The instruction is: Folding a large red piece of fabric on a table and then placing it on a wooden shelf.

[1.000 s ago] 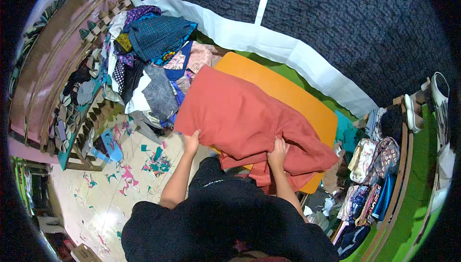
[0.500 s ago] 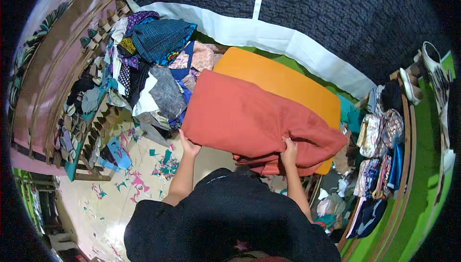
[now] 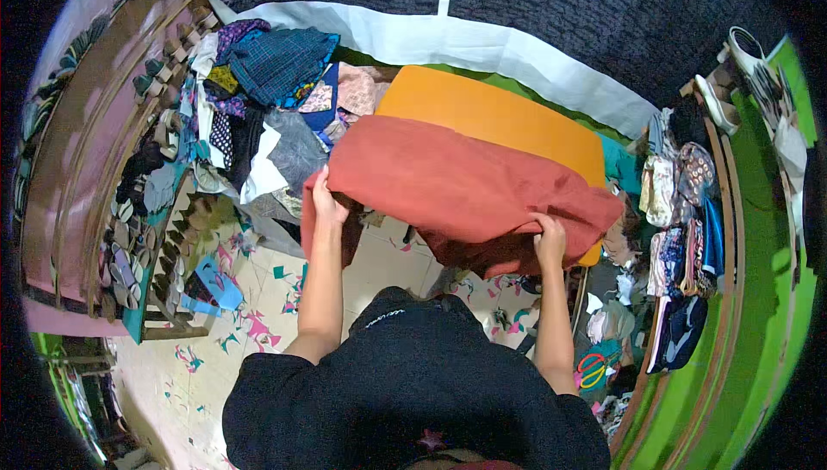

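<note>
Has moved left hand [image 3: 328, 200] up one red cloth [image 3: 465, 173] since the earlier frame; pinches its left end and, with right hand [image 3: 548, 236], its near side, over one orange tabletop's [image 3: 495, 112] near edge. Wears black clothes [image 3: 413, 375], writing [image 3: 385, 318] unreadably small.

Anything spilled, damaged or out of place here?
Yes: pink and teal scraps lie strewn across the tiled floor, looking like uncollected litter. The coral-red cloth held by the left hand and right hand shows no visible tear.
</note>
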Tool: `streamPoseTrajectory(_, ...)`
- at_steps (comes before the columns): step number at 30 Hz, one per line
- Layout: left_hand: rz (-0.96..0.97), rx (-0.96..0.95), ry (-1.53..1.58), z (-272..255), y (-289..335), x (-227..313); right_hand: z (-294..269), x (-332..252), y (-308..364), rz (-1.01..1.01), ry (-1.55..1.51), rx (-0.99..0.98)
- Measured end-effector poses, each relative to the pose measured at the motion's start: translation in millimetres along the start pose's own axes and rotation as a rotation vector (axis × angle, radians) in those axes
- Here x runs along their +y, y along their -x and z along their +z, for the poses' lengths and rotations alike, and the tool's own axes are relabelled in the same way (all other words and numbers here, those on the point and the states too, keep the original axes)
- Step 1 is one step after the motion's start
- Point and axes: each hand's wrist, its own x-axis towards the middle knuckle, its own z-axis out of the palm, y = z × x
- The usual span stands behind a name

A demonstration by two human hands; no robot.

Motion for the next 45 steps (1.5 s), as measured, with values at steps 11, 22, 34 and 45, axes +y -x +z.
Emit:
streamPoseTrajectory(11,0.276,-0.017,-0.507,120.3,-123.8,43.9,-53.4,25.1,-118.3,0.023,0.202,0.212)
streamPoseTrajectory(22,-0.267,-0.277,-1.134,198.4,-244.4,-104.1,32.0,120.2,-287.3,0.268,0.524,0.001)
streamPoseTrajectory(34,0.353,-0.236,-2.160,44.8,-192.2,-139.1,114.3,139.3,-151.5,0.193,0.284,-0.223)
streamPoseTrajectory(45,0.421,0.422,-2.076,-8.5,-155.1,-93.7,125.9,54.9,-98.4,0.519,0.247,-0.156)
